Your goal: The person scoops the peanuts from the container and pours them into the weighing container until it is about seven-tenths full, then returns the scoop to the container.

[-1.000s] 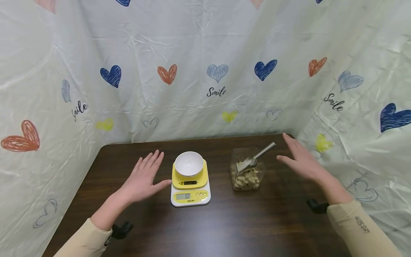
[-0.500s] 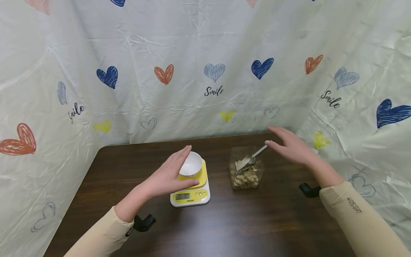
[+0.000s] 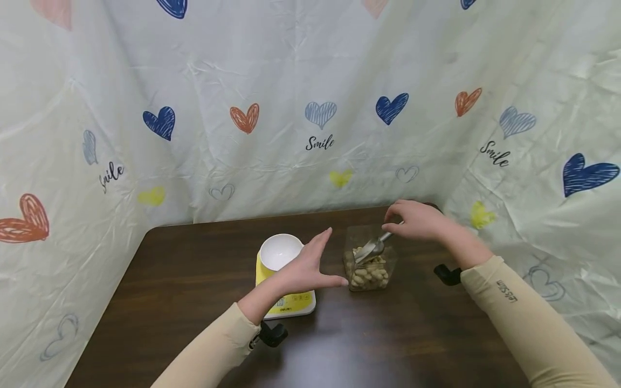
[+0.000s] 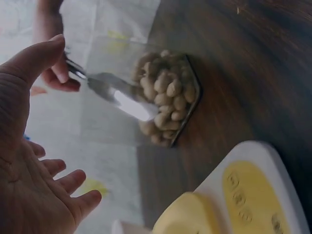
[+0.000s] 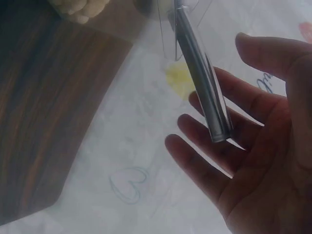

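A clear square container (image 3: pixel 356 235) holds unshelled peanuts (image 3: pixel 370 277). A metal scoop (image 5: pixel 202 78) leans in it, its blade on the peanuts and its handle sticking out over the right rim. My right hand (image 3: pixel 416 220) is around that handle; in the right wrist view the fingers are loosely bent behind it, and the thumb stands apart from it. My left hand (image 3: pixel 302 271) hovers in front of the kitchen scale (image 3: pixel 303 306) and left of the container, thumb and fingers spread, holding nothing. A white bowl (image 3: pixel 278 250) sits on the yellow scale, partly hidden by this hand.
The dark wooden table (image 3: pixel 194 291) carries the scale and the container. A pale curtain (image 3: pixel 271 178) printed with hearts hangs behind and beside it. Black wrist cameras (image 3: pixel 273 334) are strapped on both arms.
My left hand has moved right, from beside the scale across its front towards the container. My right hand has come left and its fingers have bent around the scoop's handle.
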`<state>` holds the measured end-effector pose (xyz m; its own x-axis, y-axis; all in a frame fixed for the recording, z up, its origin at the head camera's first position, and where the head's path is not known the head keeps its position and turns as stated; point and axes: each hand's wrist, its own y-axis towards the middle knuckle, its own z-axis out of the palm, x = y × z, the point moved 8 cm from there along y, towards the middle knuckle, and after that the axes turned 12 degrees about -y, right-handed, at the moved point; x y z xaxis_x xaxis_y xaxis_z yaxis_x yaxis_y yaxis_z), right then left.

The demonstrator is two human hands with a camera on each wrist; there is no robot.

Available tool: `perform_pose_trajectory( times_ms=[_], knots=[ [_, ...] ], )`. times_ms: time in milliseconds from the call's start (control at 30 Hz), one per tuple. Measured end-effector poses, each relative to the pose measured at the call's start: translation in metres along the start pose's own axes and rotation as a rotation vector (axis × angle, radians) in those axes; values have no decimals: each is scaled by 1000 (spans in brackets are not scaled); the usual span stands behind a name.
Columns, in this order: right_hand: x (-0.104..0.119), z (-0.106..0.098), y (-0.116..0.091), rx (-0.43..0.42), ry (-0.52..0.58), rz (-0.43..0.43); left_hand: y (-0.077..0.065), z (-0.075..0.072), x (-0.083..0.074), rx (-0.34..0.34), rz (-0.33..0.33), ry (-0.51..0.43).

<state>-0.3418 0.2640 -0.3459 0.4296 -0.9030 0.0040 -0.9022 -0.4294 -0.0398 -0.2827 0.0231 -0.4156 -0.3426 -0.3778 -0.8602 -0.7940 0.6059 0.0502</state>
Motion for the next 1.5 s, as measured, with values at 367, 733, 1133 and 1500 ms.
perform_pose_trajectory(
  times_ms=[367, 733, 1133, 1500],
  knots=[
    [3, 18, 5, 130, -25, 30, 33, 32, 25, -23, -116, -148],
    [9, 22, 9, 233, -44, 25, 56, 44, 33, 23, -156, -184],
    [11, 19, 12, 256, -41, -16, 64, 44, 25, 45, -101, -202],
    [29, -20, 8, -3, -214, -108, 68, 43, 26, 37, -84, -212]
  ],
)
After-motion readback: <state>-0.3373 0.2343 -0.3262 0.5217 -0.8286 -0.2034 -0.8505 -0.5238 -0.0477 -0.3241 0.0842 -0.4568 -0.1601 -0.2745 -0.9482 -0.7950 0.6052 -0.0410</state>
